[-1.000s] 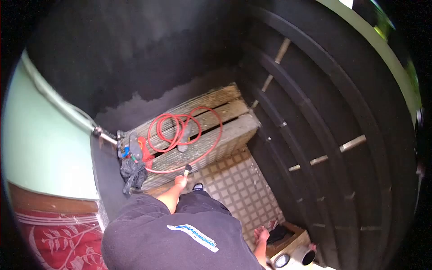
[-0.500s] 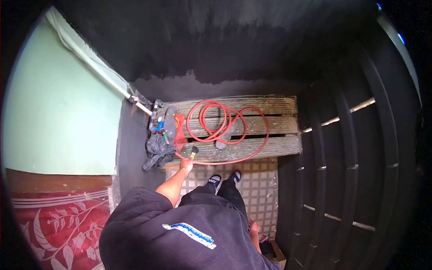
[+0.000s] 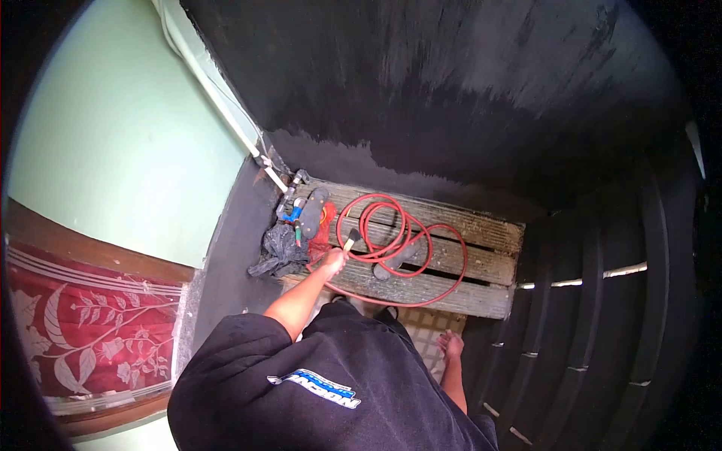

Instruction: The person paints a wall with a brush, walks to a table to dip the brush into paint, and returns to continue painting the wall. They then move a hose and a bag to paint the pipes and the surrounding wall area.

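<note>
My left hand [image 3: 333,263] is wrapped round the handle of a paintbrush [image 3: 351,240], whose dark bristles point up and away from me, over the near slats of a wooden bench [image 3: 474,295]. Beside the brush, a red hose [image 3: 465,259] lies in loose coils on the bench. To the left of the hand are a red bag [image 3: 321,239] and a crumpled black plastic bag [image 3: 280,250]. My right hand [image 3: 450,344] hangs low near the bench's front edge, over the tiled floor, fingers apart, with nothing in it.
A dark painted wall [image 3: 481,98] with lighter patches rises behind the bench. Black slats [image 3: 587,331] run along the right side. Pipes with a blue valve [image 3: 292,213] stand at the bench's left end, near a red patterned curtain [image 3: 98,331].
The view has turned and tilted. My left hand has moved up and right with the brush, further over the bench. My right hand has risen and come forward from beside my body.
</note>
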A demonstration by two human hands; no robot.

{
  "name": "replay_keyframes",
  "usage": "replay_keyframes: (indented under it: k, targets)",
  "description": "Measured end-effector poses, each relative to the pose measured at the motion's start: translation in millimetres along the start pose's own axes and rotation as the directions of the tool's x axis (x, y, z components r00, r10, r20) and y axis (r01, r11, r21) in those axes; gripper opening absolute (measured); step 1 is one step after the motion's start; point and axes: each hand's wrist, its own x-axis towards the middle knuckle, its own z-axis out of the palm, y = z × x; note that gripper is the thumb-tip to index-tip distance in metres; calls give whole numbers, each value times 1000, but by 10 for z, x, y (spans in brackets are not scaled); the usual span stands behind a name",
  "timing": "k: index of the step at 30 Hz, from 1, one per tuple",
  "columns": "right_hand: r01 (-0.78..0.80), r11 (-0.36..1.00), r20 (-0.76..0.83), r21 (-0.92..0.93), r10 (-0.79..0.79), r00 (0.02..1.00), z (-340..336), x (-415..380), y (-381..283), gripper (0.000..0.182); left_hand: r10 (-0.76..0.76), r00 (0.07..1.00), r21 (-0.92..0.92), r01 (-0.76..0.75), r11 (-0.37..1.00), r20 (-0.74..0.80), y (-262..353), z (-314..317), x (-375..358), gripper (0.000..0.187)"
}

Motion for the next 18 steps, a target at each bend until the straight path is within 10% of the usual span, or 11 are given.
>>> replay_keyframes:
  k: [7,18]
  targets:
    - [217,975,-76,45,-213,974,194,-99,-478,28,259,965,-237,-247,940,22,1092,197,348,27]
    - [-58,970,-34,-236,52,998,493,-14,195,25,498,866,-480,-456,750,-44,1945,113,967,21]
